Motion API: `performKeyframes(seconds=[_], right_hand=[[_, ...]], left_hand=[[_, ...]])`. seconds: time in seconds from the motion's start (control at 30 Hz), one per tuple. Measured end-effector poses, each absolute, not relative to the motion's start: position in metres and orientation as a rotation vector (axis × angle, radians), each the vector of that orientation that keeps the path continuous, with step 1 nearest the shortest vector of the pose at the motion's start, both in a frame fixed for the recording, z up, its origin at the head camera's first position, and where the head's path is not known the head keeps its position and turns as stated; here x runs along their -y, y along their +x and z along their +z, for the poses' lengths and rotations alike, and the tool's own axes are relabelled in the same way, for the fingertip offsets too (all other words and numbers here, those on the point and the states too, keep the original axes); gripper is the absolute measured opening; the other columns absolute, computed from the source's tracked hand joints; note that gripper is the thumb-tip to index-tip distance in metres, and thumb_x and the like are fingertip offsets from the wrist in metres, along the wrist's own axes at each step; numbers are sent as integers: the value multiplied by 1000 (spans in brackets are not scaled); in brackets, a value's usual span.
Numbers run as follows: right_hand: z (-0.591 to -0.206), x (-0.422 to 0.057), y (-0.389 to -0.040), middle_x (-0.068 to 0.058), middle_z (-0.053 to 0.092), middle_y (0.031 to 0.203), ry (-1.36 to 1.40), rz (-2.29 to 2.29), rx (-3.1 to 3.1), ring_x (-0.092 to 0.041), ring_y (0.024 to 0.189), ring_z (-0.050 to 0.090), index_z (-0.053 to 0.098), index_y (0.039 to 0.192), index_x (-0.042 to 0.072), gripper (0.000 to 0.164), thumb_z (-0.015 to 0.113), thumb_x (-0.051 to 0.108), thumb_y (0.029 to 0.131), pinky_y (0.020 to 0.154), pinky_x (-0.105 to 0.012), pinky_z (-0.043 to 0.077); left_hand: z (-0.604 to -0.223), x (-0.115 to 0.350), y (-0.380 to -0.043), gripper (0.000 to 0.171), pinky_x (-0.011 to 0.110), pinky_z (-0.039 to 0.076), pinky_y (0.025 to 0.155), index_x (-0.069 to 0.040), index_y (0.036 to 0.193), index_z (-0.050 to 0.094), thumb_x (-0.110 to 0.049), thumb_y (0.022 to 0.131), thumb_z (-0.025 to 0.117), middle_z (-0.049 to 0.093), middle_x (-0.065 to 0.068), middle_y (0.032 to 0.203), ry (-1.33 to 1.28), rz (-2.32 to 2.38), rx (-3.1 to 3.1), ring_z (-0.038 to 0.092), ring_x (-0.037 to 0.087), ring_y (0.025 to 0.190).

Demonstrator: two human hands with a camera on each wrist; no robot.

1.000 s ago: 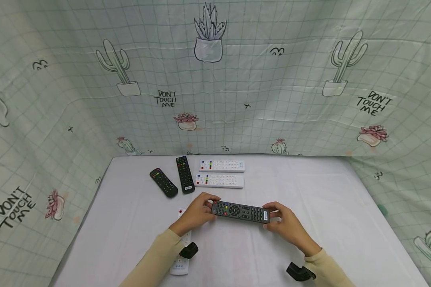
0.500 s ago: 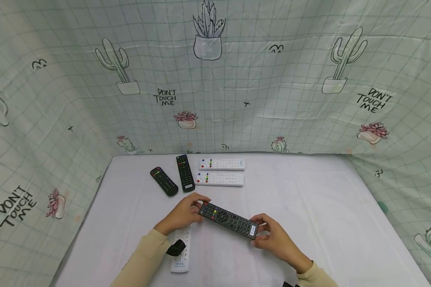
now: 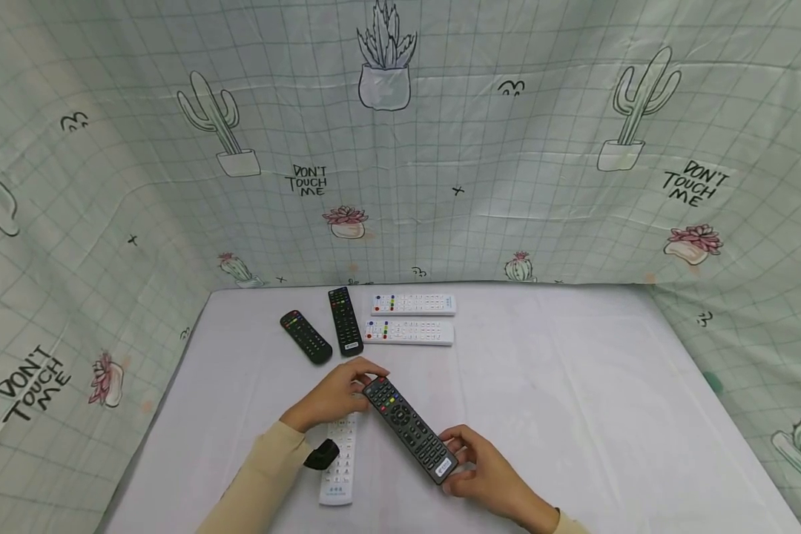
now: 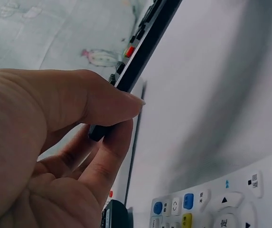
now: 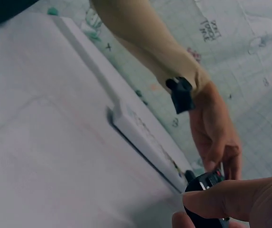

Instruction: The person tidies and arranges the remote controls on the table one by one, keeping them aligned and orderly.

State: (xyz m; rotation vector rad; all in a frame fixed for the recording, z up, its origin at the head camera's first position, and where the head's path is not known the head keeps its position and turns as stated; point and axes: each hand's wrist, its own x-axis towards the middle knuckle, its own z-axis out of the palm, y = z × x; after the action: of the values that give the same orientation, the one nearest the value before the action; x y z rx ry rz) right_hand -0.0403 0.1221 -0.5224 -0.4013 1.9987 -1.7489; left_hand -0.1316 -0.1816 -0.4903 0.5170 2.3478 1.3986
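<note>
A black remote control (image 3: pixel 410 430) with coloured buttons and a white label slants across the front middle of the table, raised off the surface in both wrist views. My left hand (image 3: pixel 337 393) pinches its far, red-button end between thumb and fingers. At the labelled near end, my right hand (image 3: pixel 480 475) grips it with thumb and fingers. Under the left wrist lies a white remote control (image 3: pixel 337 467), its upper part hidden by the hand in the head view. The left wrist view shows that white remote's buttons (image 4: pixel 223 199) up close.
Farther back on the white table (image 3: pixel 561 386) lie two black remotes, one rounded (image 3: pixel 306 337) and one straight (image 3: pixel 345 321). Right of them, two white remotes (image 3: pixel 414 304) lie sideways, one in front of the other. A patterned cloth (image 3: pixel 440 148) encloses the back and sides.
The black remote has turned from nearly level to a steep slant. Its labelled end came nearer and leftward with my right hand; my left hand shifted a little left.
</note>
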Motion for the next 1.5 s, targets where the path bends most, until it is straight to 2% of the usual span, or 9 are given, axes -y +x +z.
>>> performKeyframes(seconds=[0.2, 0.37, 0.6, 0.87, 1.37, 1.5], right_hand=[[-529, -113, -35, -11, 55, 110, -405, -1768, -1972, -11, 90, 60, 51, 133, -12, 67, 76, -12, 71, 76, -25, 63], [-533, -105, -32, -10, 55, 108, -407, -1764, -1976, -10, 89, 60, 51, 133, -12, 67, 76, -12, 71, 77, -25, 63], [-539, -96, -29, -8, 56, 106, -428, -1830, -1924, -9, 87, 61, 49, 134, -13, 69, 75, -14, 70, 76, -24, 62], [-540, -85, -30, -7, 59, 104, -435, -1787, -1977, -6, 84, 62, 48, 139, -12, 76, 77, -12, 69, 71, -20, 59], [-543, -62, -29, -5, 59, 100, -444, -1736, -2053, -2, 80, 60, 44, 145, -12, 84, 78, -17, 67, 68, -18, 58], [-546, -56, -28, -4, 59, 100, -459, -1691, -2088, -1, 80, 60, 41, 148, -13, 89, 79, -17, 67, 67, -19, 58]], left_hand=[[-490, 180, -135, 53, 32, 59, 91, 8, 130, 67, 23, 79, 65, 60, 19, 129, 531, 1378, -2355, 61, 27, 111], [-490, 180, -137, 55, 32, 59, 89, 8, 133, 65, 23, 80, 64, 59, 21, 133, 560, 1348, -2359, 62, 27, 112], [-491, 179, -140, 58, 38, 59, 92, 6, 137, 63, 23, 81, 63, 61, 21, 137, 605, 1302, -2381, 63, 28, 112], [-490, 179, -143, 58, 38, 58, 94, 4, 136, 63, 23, 82, 63, 62, 20, 137, 614, 1245, -2402, 63, 30, 115], [-488, 182, -152, 58, 42, 55, 103, 2, 137, 63, 22, 83, 64, 63, 18, 136, 716, 1124, -2390, 63, 32, 118], [-491, 181, -154, 58, 40, 56, 101, 2, 136, 64, 22, 81, 66, 64, 17, 134, 714, 1104, -2383, 63, 30, 116]])
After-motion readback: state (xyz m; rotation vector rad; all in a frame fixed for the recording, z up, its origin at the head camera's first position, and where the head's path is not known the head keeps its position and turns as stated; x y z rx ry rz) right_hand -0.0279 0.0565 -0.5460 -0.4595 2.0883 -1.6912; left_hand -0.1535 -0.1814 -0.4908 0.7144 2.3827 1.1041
